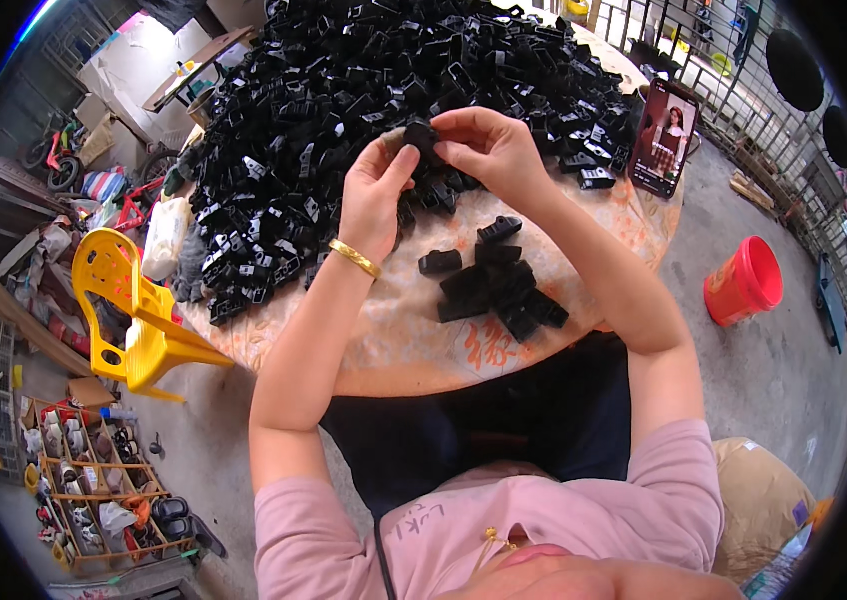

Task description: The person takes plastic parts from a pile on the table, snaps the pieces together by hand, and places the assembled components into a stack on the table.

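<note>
Both hands meet over the near edge of a large heap of small black plastic parts (293, 150). Between my fingertips is one small black plastic part (421, 138). My left hand (378, 190) pinches it from the left with thumb and fingers, a gold bangle on the wrist. From the right, my right hand (483, 148) grips the same part by thumb and forefinger. Something pale shows at my left fingertips; I cannot make out what. Nearer to me, a smaller group of black parts (488, 280) lies on the patterned tablecloth (383, 350).
A phone (661, 140) with a lit screen stands upright at the table's right edge. On the floor are a red bucket (743, 285) at right, a yellow plastic chair (148, 335) at left, and a shoe rack (98, 480) at lower left. A tan sack (758, 500) sits at lower right.
</note>
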A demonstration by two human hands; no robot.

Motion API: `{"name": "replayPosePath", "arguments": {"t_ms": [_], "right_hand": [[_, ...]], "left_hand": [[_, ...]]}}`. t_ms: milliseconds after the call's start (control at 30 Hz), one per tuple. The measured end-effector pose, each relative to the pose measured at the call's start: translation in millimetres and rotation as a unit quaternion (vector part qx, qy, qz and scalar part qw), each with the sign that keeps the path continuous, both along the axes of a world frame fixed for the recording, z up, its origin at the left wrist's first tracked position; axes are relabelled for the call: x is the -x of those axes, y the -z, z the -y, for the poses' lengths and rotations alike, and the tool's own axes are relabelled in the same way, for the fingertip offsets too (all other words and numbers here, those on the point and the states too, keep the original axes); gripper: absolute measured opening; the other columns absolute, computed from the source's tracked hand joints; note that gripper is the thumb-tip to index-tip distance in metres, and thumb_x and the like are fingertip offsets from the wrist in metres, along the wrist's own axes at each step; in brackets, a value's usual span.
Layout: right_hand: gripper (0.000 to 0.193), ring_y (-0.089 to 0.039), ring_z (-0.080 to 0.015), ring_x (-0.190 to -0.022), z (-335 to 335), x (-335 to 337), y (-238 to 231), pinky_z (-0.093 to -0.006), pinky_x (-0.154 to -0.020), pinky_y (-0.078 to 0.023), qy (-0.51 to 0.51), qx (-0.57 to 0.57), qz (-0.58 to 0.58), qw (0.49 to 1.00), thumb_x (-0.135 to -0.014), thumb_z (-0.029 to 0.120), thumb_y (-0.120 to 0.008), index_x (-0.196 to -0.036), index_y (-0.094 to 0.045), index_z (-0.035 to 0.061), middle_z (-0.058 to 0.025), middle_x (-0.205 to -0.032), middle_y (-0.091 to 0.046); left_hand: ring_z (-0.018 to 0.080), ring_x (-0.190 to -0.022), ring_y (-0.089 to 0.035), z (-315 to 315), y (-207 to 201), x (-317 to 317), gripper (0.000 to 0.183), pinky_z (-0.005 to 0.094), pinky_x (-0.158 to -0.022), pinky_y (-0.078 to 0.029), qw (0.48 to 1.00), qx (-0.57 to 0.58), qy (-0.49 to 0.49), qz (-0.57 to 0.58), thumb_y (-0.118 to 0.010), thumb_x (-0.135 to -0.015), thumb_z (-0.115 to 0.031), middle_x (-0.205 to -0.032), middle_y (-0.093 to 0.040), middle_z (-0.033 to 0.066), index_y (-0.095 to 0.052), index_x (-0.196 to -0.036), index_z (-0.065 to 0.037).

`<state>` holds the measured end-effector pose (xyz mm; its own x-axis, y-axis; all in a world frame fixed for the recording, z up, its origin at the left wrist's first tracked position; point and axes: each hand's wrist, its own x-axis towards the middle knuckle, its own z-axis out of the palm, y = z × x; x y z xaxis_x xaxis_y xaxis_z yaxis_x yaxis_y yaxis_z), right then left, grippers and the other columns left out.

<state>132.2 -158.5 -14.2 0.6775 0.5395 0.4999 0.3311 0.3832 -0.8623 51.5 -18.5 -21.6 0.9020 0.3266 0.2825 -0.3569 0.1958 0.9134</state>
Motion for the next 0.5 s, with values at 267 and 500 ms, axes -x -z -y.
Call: {"name": "replayPosePath", "arguments": {"t_ms": [267, 500], "right_hand": [[0.032, -0.062, -0.0110, -0.081, 0, 4, 5, -0.0236, -0.073, -0.051, 0.095, 0.033, 0.165, 0.981, -0.073, -0.002, -0.066, -0.104, -0.059, 0.0006, -0.0072, -0.094, -0.064], [0.043, -0.057, -0.0234, -0.085, -1, 17, -3, -0.0328, -0.071, -0.048, 0.186, 0.020, 0.394, 0.900, -0.066, 0.007, -0.073, -0.107, -0.058, 0.0064, -0.0060, -0.092, -0.062]], "left_hand": [[0.0066, -0.077, -0.056, 7, -5, 5, 0.023, 0.0182, -0.067, -0.045, 0.999, -0.012, -0.032, 0.014, -0.063, -0.081, -0.006, -0.093, -0.062, 0.0019, -0.059, -0.102, 0.000], [0.0083, -0.083, -0.058, 18, -16, 13, 0.028, 0.0211, -0.076, -0.048, 0.997, -0.049, -0.045, 0.034, -0.066, -0.077, -0.001, -0.094, -0.062, 0.0047, -0.058, -0.103, 0.002]]}}
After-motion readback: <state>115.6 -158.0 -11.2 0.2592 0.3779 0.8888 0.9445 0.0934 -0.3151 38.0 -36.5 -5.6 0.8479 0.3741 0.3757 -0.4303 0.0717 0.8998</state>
